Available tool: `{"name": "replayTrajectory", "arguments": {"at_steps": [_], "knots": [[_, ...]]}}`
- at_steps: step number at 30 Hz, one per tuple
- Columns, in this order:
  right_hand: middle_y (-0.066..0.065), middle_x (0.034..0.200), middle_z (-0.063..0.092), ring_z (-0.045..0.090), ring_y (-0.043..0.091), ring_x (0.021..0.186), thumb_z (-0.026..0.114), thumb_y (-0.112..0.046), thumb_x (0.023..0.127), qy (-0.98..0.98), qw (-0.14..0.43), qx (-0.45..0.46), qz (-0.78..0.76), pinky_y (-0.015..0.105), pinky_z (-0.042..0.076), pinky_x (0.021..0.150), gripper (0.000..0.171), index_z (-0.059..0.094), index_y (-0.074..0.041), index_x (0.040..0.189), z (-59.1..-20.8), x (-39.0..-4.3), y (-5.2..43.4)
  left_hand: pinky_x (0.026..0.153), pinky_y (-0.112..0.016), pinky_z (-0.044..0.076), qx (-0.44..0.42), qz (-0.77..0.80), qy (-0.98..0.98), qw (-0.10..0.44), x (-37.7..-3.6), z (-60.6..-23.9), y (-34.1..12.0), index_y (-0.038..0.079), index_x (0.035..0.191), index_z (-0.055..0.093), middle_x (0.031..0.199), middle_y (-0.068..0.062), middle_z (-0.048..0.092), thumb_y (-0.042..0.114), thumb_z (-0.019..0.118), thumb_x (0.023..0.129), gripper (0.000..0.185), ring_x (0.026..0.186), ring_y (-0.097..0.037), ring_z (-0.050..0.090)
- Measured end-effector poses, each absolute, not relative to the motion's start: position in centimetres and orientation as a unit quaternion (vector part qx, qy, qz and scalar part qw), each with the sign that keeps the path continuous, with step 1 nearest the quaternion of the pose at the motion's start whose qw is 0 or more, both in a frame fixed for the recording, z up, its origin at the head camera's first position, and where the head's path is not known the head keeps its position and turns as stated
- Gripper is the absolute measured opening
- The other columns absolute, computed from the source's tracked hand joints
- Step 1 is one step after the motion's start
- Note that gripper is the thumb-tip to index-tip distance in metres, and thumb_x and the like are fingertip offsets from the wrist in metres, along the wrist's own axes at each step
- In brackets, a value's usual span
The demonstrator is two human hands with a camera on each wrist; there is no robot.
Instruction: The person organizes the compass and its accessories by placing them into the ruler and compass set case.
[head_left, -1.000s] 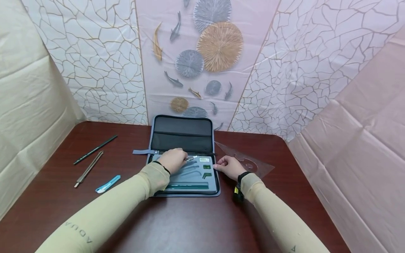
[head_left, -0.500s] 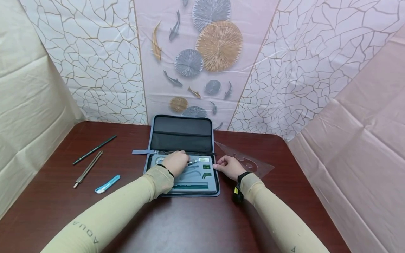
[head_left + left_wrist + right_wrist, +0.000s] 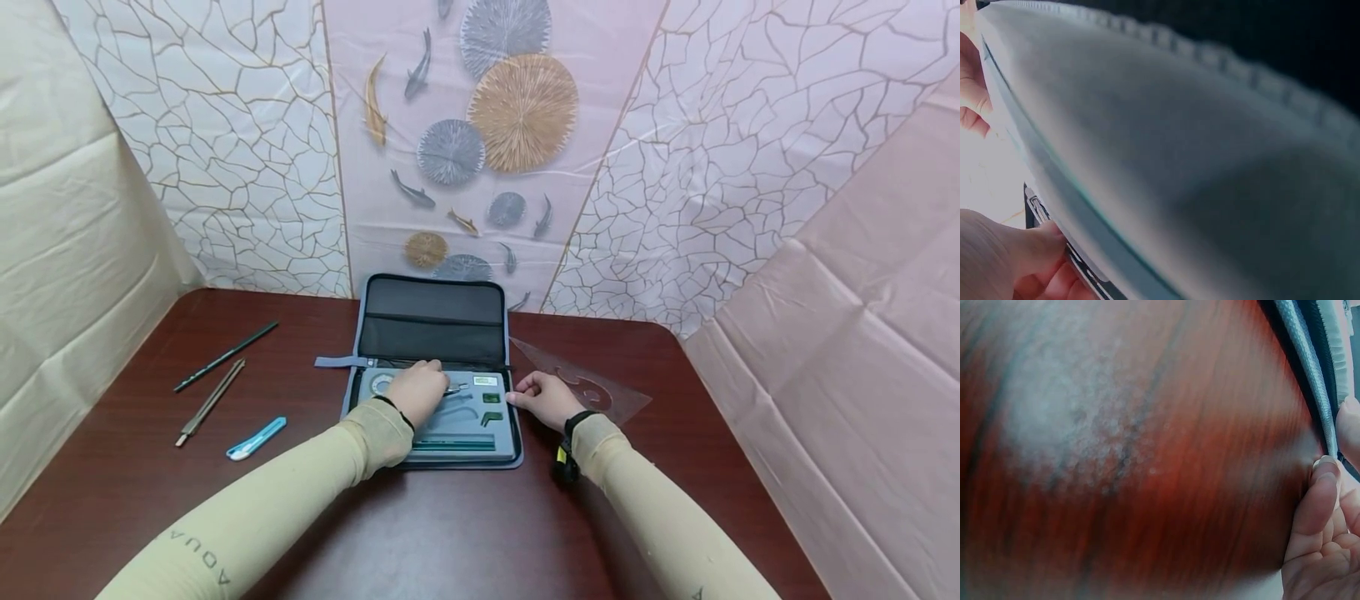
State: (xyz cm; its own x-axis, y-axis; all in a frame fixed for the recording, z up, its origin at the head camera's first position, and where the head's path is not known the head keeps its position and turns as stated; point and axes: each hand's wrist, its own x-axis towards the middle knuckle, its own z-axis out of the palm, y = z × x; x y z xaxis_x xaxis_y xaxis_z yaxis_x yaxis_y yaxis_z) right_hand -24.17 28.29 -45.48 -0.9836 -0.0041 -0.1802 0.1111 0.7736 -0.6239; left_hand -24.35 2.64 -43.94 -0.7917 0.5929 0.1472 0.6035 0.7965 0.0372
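With the open drafting case (image 3: 438, 367) on the table (image 3: 450, 533), the left hand (image 3: 417, 390) seemingly pinches a metal compass (image 3: 454, 387) over its foam slot, unseated, while the right hand's (image 3: 546, 398) curled fingers steady the case's edge.

Both arms are covered by snug beige sleeves, (image 3: 247, 521) on the left and (image 3: 660, 517) on the right, running down to the wrists. Dark lettering "AQUA" (image 3: 201, 552) is printed on the left sleeve near the elbow; a small dark mark is seen low on the right sleeve. A thin black band (image 3: 399, 412) is worn at the left wrist. A black strap (image 3: 576, 419) is worn at the right wrist, with a black-and-yellow unit (image 3: 562, 461) hung below it. Hands are bare.
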Motion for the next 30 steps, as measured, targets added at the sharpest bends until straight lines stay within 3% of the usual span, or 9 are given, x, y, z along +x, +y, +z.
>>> {"name": "replayTrajectory", "arguments": {"at_steps": [8, 19, 24, 30], "knots": [[0.005, 0.085, 0.059, 0.052, 0.021, 0.079, 0.073, -0.037, 0.087, 0.937, 0.086, 0.029, -0.337, 0.035, 0.042, 0.073, 0.029, 0.063, -0.012, 0.096, -45.4, -24.1, 28.1, 0.075, -0.038, 0.053, -0.314, -0.032, -0.944, 0.092, -24.0, -44.3, 2.6, 0.012, 0.092, 0.076, 0.093, -0.009, 0.061, -0.002, 0.066, 0.088, 0.018, 0.086, -0.026, 0.06], [0.005, 0.085, 0.058, 0.052, 0.02, 0.078, 0.071, -0.038, 0.088, 0.941, 0.087, 0.031, -0.325, 0.035, 0.041, 0.071, 0.029, 0.063, -0.012, 0.096, -45.4, -24.1, 28.2, 0.077, -0.037, 0.053, -0.336, -0.006, -0.94, 0.065, -23.1, -43.2, 2.0, 0.01, 0.093, 0.076, 0.097, -0.009, 0.062, -0.001, 0.063, 0.091, 0.018, 0.088, -0.025, 0.061], [0.005, 0.084, 0.058, 0.052, 0.02, 0.077, 0.072, -0.037, 0.088, 0.942, 0.083, 0.03, -0.325, 0.034, 0.04, 0.07, 0.028, 0.063, -0.012, 0.095, -45.4, -24.1, 28.1, 0.083, -0.037, 0.049, -0.358, -0.002, -0.933, 0.033, -23.1, -43.5, 1.0, 0.011, 0.106, 0.074, 0.106, -0.01, 0.058, 0.001, 0.06, 0.094, 0.021, 0.092, -0.024, 0.054], [0.004, 0.083, 0.057, 0.052, 0.02, 0.077, 0.071, -0.038, 0.088, 0.942, 0.084, 0.027, -0.324, 0.034, 0.04, 0.07, 0.028, 0.063, -0.012, 0.095, -45.5, -24.1, 28.0, 0.096, -0.041, 0.044, -0.38, -0.007, -0.925, -0.009, -22.8, -43.4, -0.1, 0.007, 0.13, 0.062, 0.129, -0.017, 0.053, -0.001, 0.054, 0.097, 0.035, 0.117, -0.032, 0.05]]}}
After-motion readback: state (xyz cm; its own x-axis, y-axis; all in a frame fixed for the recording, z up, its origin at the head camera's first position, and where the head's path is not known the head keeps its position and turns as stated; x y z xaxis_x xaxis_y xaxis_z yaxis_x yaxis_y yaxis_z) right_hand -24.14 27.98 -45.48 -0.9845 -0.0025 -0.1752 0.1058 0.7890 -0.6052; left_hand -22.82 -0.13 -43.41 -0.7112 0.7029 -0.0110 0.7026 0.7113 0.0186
